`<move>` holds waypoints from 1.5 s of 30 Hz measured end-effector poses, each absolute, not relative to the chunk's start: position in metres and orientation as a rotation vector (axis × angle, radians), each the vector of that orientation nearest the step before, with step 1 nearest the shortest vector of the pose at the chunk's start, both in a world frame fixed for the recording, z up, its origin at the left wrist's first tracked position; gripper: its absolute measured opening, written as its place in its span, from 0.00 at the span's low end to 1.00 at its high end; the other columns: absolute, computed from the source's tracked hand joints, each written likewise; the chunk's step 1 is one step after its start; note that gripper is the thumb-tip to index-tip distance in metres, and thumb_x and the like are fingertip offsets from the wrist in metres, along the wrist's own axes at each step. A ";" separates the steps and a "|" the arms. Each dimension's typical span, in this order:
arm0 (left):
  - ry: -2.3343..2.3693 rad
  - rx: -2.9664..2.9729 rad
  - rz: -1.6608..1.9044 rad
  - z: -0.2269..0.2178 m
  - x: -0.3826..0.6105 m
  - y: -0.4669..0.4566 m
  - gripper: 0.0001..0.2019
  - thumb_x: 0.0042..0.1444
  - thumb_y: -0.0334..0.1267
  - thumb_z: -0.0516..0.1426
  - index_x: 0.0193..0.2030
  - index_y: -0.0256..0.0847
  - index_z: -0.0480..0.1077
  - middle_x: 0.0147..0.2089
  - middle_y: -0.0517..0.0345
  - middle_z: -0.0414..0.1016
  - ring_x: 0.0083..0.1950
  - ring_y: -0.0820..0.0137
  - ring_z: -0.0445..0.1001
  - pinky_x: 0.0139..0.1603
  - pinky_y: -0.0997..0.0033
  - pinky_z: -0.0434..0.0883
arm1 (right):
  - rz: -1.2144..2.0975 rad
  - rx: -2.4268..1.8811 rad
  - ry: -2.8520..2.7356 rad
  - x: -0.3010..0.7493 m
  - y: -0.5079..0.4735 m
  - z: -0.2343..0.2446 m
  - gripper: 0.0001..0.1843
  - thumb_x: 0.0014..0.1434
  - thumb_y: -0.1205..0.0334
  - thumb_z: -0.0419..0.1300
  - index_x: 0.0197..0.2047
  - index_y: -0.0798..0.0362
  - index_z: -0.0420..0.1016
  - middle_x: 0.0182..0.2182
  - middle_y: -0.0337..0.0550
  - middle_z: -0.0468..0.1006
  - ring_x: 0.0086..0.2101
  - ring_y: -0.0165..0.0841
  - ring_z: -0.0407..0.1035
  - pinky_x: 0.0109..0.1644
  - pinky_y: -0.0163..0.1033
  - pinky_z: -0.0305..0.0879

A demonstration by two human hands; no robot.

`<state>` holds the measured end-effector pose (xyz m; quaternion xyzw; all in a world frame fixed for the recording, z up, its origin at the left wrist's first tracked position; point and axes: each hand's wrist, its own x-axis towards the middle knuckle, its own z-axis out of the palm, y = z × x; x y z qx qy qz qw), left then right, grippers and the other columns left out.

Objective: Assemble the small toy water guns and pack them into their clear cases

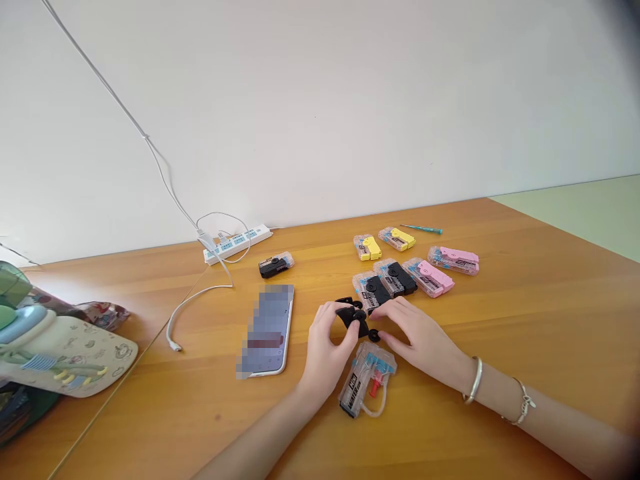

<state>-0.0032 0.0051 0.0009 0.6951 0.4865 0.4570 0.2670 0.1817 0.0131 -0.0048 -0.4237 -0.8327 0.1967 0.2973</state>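
Toy water guns, clear plastic with coloured covers, on a brown wooden table (165, 413): two yellow-covered guns (369, 248), two pink-covered guns (429, 277), two black-covered guns (377, 291), plus one separate black-covered gun (276, 265) near the white power strip (237, 245); all seven appear complete. One uncovered transparent gun body (367, 381), red trigger and pale tube exposed, lies just below the hands; judged unfinished, its black parts unfitted. Left hand (327, 340): wrist low, fingers curled, thumb and forefinger pinching a small black plastic piece (354, 320) above the body. Right hand (417, 337): reaching in from the right, fingers bent, thumb below and apart from the forefinger, tip beside a black round disc (374, 335); whether it grips anything cannot be told.
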 end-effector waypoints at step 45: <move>1.141 2.374 1.181 0.003 -0.004 0.002 0.08 0.54 0.33 0.59 0.36 0.51 0.77 0.45 0.60 0.79 0.41 0.67 0.73 0.42 0.65 0.69 | 0.518 -0.942 -1.964 0.187 0.010 0.009 0.05 0.57 0.67 0.57 0.38 0.50 0.70 0.36 0.43 0.76 0.39 0.35 0.71 0.42 0.40 0.69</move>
